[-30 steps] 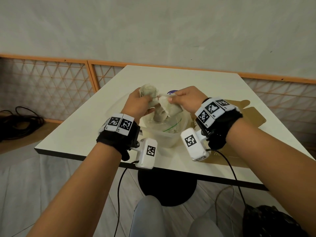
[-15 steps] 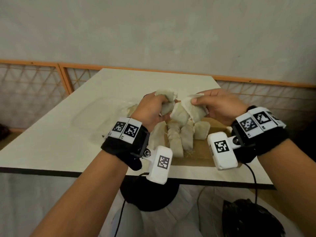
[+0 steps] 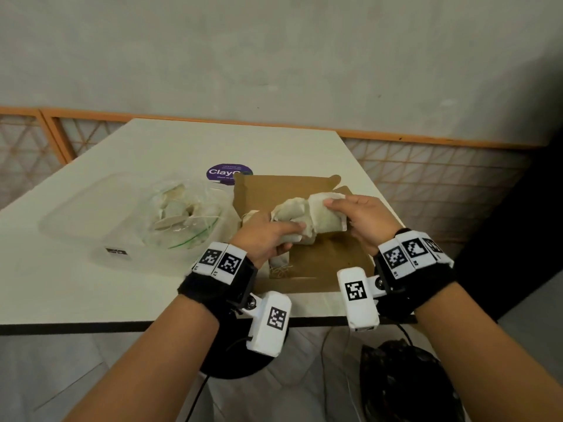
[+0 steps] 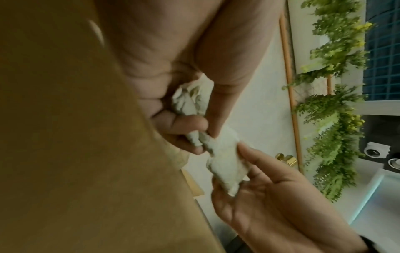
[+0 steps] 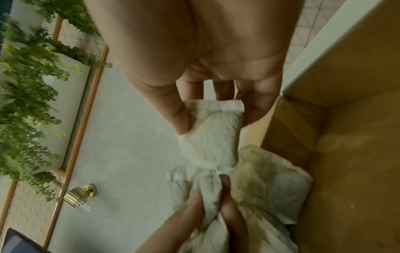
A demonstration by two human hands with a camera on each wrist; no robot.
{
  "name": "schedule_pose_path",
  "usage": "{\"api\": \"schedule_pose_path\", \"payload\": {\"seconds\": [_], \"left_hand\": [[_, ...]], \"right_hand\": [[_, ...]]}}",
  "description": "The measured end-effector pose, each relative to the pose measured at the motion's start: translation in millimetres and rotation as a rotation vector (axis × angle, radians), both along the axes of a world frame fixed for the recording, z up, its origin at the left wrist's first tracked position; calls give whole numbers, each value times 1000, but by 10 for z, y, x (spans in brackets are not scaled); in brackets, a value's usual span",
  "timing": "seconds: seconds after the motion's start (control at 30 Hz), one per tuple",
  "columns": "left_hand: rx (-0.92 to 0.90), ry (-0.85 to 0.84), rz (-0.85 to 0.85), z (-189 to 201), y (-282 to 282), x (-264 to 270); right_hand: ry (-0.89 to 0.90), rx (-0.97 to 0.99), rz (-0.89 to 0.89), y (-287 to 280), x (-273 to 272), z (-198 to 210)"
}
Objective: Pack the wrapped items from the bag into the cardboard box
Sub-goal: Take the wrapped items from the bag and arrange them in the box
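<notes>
An open brown cardboard box (image 3: 323, 260) lies on the white table, right of centre. Above it my left hand (image 3: 286, 236) grips a bunch of pale paper-wrapped items (image 3: 289, 214) by their crumpled ends. My right hand (image 3: 335, 208) pinches one wrapped item (image 3: 327, 217) of that bunch between thumb and fingers. The right wrist view shows that wrapped item (image 5: 212, 137) in my right hand (image 5: 214, 118), with my left hand (image 5: 207, 196) just below it. More wrapped items (image 3: 281, 263) hang down into the box under my left hand. The clear bag (image 3: 182, 214) with several wrapped items sits to the left.
The bag rests in a clear plastic tub (image 3: 91, 226) on the table's left half. A purple round sticker (image 3: 228, 173) lies behind the box. The box's lid flap (image 3: 283, 187) stands up at the back. The table edge (image 3: 122, 325) runs near my wrists.
Both hands carried the bunch of wrapped items from above the bag rightward to over the cardboard box and lowered it. Grips are unchanged.
</notes>
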State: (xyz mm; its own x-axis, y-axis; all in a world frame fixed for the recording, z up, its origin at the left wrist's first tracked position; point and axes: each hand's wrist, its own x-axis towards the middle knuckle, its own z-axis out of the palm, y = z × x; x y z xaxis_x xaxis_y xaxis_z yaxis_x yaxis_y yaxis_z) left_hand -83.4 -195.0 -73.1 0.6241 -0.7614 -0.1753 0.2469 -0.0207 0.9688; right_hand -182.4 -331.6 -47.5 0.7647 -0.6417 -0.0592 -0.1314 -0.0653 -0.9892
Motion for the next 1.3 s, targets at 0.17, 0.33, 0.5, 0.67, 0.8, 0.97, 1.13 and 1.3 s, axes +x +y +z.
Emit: {"api": "schedule_pose_path", "payload": {"seconds": [0.17,0.33,0.5,0.67,0.8,0.97,1.13,1.3], "left_hand": [[-51,10,47,-70,-3,14],[-81,22,6,-87,6,21],[-99,127,-83,-51,14,25],[-112,123,-66,-22,19,13],[-76,61,27,-66,3,10],[-50,32,11,-61,27,28],[-128,11,73,-6,85,66],[-281,21,222,-8,131,120]], "right_hand": [[-193,157,117,45,-188,-21],[-144,32,138,120,-106,-55],[-86,-240,-14,82,-18,-105],[-27,-395,-84,67,51,-138],[34,-435,-108,63,73,-92],[207,-120,157,-25,75,76],[219,-321,178,-183,100,150],[459,-698,329,-164,151,145]]}}
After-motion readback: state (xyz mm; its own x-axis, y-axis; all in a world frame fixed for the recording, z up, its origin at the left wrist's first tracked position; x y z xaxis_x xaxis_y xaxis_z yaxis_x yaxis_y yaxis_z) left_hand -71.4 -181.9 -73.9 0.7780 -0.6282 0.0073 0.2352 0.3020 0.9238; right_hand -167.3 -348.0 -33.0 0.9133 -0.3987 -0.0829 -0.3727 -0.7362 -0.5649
